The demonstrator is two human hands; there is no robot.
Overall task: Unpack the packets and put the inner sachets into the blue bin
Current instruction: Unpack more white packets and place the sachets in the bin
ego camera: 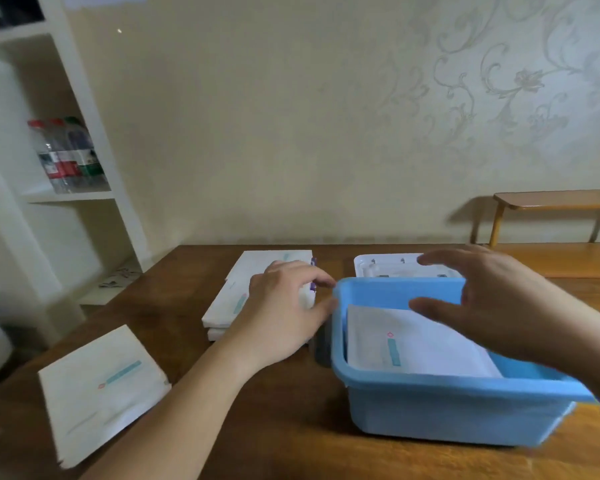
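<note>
The brown wooden table (194, 427) carries a blue bin (440, 414), stacked white packets (229, 303), one flat packet (101, 389) and a white tray (388, 266).

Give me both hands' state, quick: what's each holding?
Left hand: on the stack of packets, fingers curled; actual grip cannot be told.
Right hand: open, holding nothing, above the blue bin.

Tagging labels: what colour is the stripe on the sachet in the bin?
Teal, with a small red mark at its top end, on the white sachet in the blue bin; head view.

The left hand (284, 306) rests on a stack of white packets (243, 292) on the tabletop (291, 445). The right hand (492, 306) hovers, fingers spread, over the blue bin (447, 410), where a white sachet (413, 344) lies tilted.
</note>
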